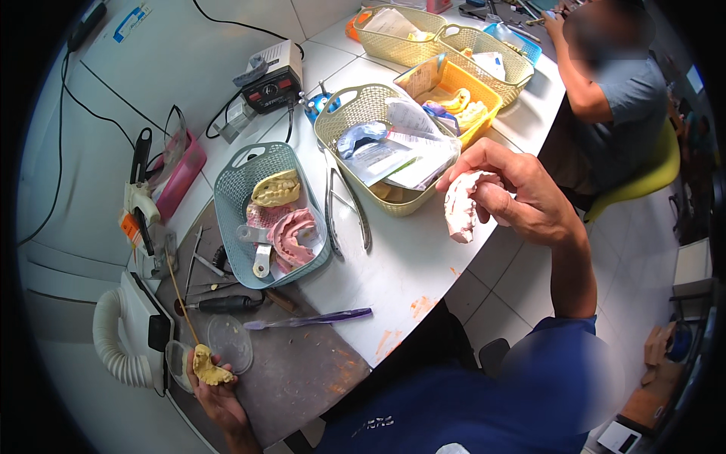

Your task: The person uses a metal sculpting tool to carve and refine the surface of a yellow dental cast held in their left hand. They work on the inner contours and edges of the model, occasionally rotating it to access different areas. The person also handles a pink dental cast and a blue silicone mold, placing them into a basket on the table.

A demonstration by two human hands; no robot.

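Observation:
In my left hand [219, 401], low at the left over the grey bench mat, lies a yellow dental cast [210, 367], its toothed ridge showing. My right hand [525, 193] is raised beyond the bench's right edge. Its fingers and thumb grip a whitish-pink dental cast [460, 208], partly covered by them. A thin wooden stick [181, 295] slants down to the yellow cast; whether my left hand holds it too, I cannot tell. Beside that hand is a clear round dish [231, 342]. A purple toothbrush [310, 318] rests across the mat's edge.
A blue-green basket [227, 219] holds a yellow cast and pink impressions in trays. Metal pliers [348, 204] lean between it and a cream basket [344, 98] of papers. More baskets stand behind. A ribbed white hose [110, 340] is at left. Another person [605, 98] sits at far right.

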